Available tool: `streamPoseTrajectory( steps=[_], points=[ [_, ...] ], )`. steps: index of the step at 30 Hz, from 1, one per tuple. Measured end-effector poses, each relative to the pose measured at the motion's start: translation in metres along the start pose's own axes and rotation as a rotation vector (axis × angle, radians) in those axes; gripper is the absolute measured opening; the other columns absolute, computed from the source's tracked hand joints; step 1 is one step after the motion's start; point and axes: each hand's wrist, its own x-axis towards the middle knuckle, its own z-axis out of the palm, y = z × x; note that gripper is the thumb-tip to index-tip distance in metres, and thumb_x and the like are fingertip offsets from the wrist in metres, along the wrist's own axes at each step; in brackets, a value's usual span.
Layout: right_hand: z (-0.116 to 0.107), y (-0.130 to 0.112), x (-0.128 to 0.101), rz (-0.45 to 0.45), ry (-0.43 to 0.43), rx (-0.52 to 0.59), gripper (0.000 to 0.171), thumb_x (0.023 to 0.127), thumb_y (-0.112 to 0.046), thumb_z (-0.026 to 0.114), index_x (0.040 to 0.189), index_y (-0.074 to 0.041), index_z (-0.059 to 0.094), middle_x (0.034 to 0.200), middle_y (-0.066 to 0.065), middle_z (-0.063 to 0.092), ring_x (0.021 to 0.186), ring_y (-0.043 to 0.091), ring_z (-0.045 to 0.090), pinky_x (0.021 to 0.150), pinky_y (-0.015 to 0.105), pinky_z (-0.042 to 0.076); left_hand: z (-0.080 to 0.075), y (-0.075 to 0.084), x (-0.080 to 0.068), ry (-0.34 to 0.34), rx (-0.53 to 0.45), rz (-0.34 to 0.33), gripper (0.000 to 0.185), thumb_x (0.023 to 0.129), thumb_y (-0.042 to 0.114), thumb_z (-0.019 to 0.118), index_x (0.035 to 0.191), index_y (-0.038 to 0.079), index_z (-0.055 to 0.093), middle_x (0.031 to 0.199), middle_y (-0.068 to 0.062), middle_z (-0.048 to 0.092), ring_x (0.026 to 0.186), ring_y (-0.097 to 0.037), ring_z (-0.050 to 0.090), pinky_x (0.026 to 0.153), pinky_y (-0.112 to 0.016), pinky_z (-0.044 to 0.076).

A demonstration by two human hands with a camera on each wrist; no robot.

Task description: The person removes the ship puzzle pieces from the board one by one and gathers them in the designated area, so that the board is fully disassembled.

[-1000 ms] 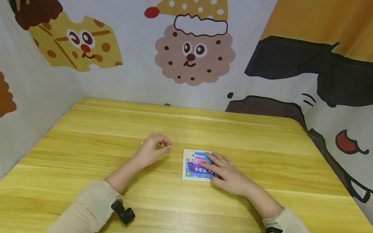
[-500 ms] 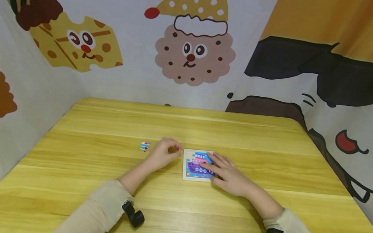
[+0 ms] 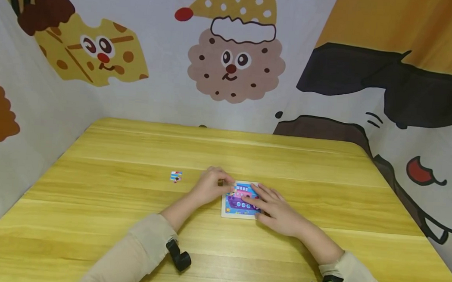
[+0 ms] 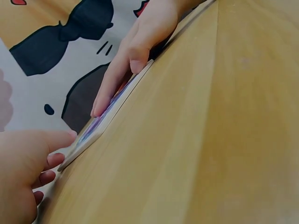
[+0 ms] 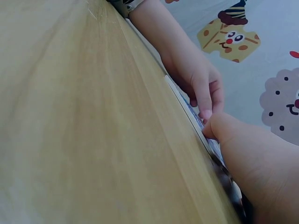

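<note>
A small jigsaw puzzle [image 3: 238,205] shows a purple and pink ship on blue, set in a pale frame [image 3: 223,212] on the table. My left hand [image 3: 210,186] is at the puzzle's upper left corner, thumb and fingertips together on a small puzzle piece, mostly hidden by the fingers. The right hand [image 3: 280,212] lies with spread, straight fingers over the puzzle's right side and covers part of the picture. In the left wrist view, the right hand's fingers [image 4: 105,95] rest along the puzzle's face. From the right wrist, the left hand [image 5: 204,88] reaches down to the puzzle's far part.
Left of the puzzle lies a loose patch of puzzle pieces [image 3: 176,176] in blue, white and red. The wooden table [image 3: 132,152] reaches back to a cloth [image 3: 159,89] printed with cartoon figures. Each sleeve carries a black wrist camera [image 3: 180,259].
My left hand has moved right, from beside the loose pieces to the puzzle's upper left corner, uncovering those pieces. The right hand has stayed on the puzzle.
</note>
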Motion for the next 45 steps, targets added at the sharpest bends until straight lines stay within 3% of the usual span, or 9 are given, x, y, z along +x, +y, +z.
streamPoseTrajectory(
  steps=[6, 15, 19, 39, 45],
  points=[
    [0.000, 0.000, 0.000, -0.001, -0.007, 0.019, 0.046, 0.101, -0.031, 0.044, 0.147, -0.031, 0.038, 0.159, 0.005, 0.012, 0.144, 0.029, 0.006, 0.110, 0.056, 0.007, 0.003, 0.004, 0.004, -0.026, 0.037, -0.030, 0.012, 0.080, 0.019, 0.078, 0.091, 0.016, 0.075, 0.087, 0.008, 0.060, 0.087, -0.015, 0.048, 0.088, -0.044, 0.033],
    [0.000, 0.001, 0.000, -0.002, -0.002, 0.020, 0.046, 0.101, -0.031, 0.044, 0.147, -0.031, 0.039, 0.159, 0.005, 0.013, 0.144, 0.028, 0.006, 0.110, 0.057, 0.008, 0.005, 0.009, 0.008, -0.016, 0.072, -0.080, 0.007, 0.077, 0.019, 0.081, 0.082, 0.016, 0.076, 0.083, 0.010, 0.060, 0.087, -0.014, 0.049, 0.097, -0.047, 0.029],
    [0.001, 0.002, 0.000, 0.001, -0.004, 0.021, 0.046, 0.101, -0.030, 0.044, 0.147, -0.031, 0.039, 0.159, 0.005, 0.013, 0.144, 0.027, 0.006, 0.110, 0.056, 0.007, 0.006, 0.010, 0.009, -0.022, 0.083, -0.096, 0.006, 0.078, 0.017, 0.080, 0.082, 0.017, 0.076, 0.083, 0.010, 0.061, 0.087, -0.014, 0.049, 0.097, -0.047, 0.029],
    [-0.001, 0.000, 0.000, 0.015, 0.003, 0.039, 0.046, 0.099, -0.029, 0.047, 0.145, -0.031, 0.042, 0.158, 0.004, 0.015, 0.144, 0.027, 0.008, 0.111, 0.055, 0.008, 0.010, 0.008, 0.009, -0.025, 0.118, -0.050, 0.006, 0.078, 0.013, 0.076, 0.082, 0.017, 0.073, 0.088, 0.007, 0.061, 0.088, -0.014, 0.048, 0.090, -0.042, 0.031],
    [-0.001, 0.000, 0.000, 0.008, 0.003, 0.041, 0.046, 0.100, -0.030, 0.047, 0.145, -0.031, 0.042, 0.158, 0.003, 0.015, 0.144, 0.027, 0.008, 0.111, 0.054, 0.008, 0.011, 0.006, 0.009, -0.018, 0.114, -0.058, 0.014, 0.077, 0.017, 0.074, 0.091, 0.015, 0.072, 0.086, 0.008, 0.060, 0.086, -0.013, 0.048, 0.087, -0.039, 0.031]
  ],
)
